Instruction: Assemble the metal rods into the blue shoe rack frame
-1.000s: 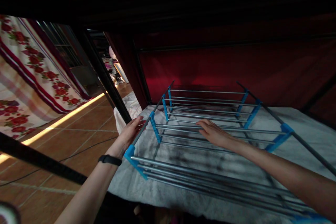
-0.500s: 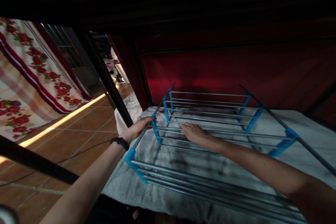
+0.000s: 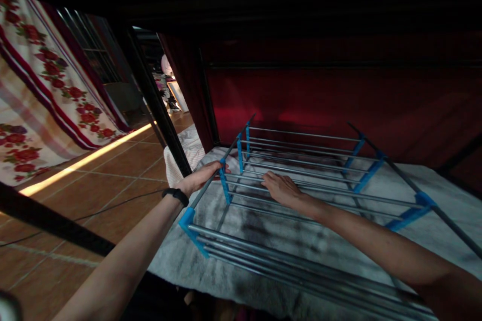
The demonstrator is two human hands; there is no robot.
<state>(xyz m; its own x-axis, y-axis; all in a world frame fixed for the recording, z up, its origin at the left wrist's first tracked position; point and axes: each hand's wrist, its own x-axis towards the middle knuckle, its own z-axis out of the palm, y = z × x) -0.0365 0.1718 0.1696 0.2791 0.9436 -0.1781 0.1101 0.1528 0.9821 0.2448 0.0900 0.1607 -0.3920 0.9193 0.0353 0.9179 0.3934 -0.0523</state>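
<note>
A rack (image 3: 312, 256) of grey metal tubes with blue plastic joints lies on a pale cloth (image 3: 176, 256). My left hand (image 3: 202, 176), with a dark band on its wrist, is wrapped round the rack's left side tube, right at a blue joint (image 3: 225, 180). Over the middle bars, my right hand (image 3: 280, 188) has its fingers curled down onto a crossbar near the left side. Its fingertips are partly hidden. Toward me, several thicker tubes run close together from the front blue corner joint (image 3: 187, 218).
Dark frame posts (image 3: 160, 100) stand at the left, with a dark surface overhead. Deep red fabric (image 3: 301, 95) hangs behind the rack. Beyond the posts lie a tiled floor (image 3: 124, 170), a thin cable (image 3: 113, 206) and a hanging flowered cloth (image 3: 56, 85).
The view has shifted slightly, so the rack's far end appears a little higher and farther right. Both hands keep their places on the rack.
</note>
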